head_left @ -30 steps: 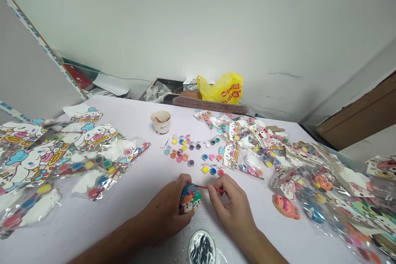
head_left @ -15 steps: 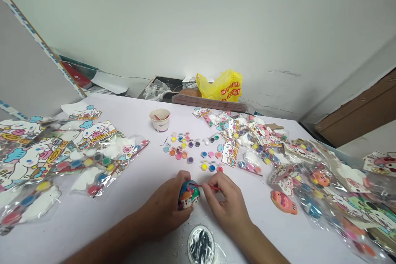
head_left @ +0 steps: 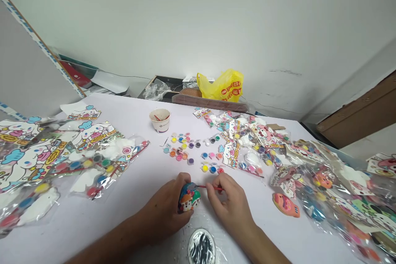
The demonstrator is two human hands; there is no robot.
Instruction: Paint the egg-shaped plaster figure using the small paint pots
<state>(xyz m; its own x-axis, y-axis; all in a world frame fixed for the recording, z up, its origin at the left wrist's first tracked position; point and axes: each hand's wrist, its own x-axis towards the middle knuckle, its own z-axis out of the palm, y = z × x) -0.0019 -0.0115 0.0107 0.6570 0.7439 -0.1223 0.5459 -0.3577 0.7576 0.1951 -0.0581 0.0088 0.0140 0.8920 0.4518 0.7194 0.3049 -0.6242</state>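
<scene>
My left hand (head_left: 165, 210) is closed around a small painted figurine (head_left: 189, 197), blue, red and white, holding it just above the white table (head_left: 148, 173). My right hand (head_left: 230, 204) pinches a thin red paintbrush (head_left: 210, 187) whose tip touches the top of the figurine. Small open paint pots (head_left: 185, 152) in several colours lie scattered just beyond my hands.
Clear bags of cartoon craft kits (head_left: 46, 161) pile up at the left, and more bags (head_left: 324, 185) at the right. A paper cup (head_left: 160, 120) stands further back. A painted pink figure (head_left: 286, 205) lies right of my hands. A silvery round object (head_left: 201, 247) sits near the front edge. A yellow bag (head_left: 222, 86) lies behind the table.
The brush tip has shifted slightly back and forth across the top of the figurine. Both hands stay in nearly the same place.
</scene>
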